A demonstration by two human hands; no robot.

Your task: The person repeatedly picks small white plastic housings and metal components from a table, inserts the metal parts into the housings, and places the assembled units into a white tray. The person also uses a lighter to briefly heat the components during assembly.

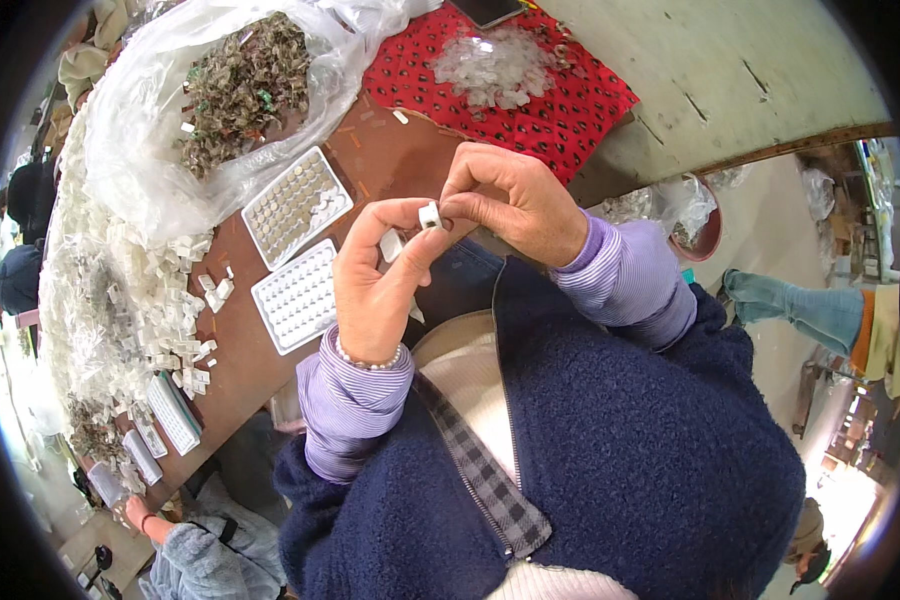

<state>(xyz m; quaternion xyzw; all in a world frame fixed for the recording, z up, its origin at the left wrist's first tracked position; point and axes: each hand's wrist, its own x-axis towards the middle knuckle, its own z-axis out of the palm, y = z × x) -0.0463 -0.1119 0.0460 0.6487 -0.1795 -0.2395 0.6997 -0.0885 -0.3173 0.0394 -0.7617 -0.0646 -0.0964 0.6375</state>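
Observation:
A small white plastic block (429, 214) with an opening in its side is pinched between the thumb and forefinger of my left hand (378, 262). Another white piece (392, 245) rests in the curl of that hand's fingers. My right hand (515, 200) meets the block from the right, its thumb and forefinger pressed together at the block's edge. Whatever they grip is too small to make out. Below and left of my hands lie two white trays on the brown table: one (270, 263) holds rows of round pieces, the other (282, 349) rows of small grey bits.
Piles of white plastic parts (120, 270) cover the table's left side. Behind them is a clear bag (135, 165) of small brownish pieces (250, 90). A red patterned cloth (590, 100) carries translucent flat pieces (495, 68). A co-worker's hand (140, 512) is at lower left.

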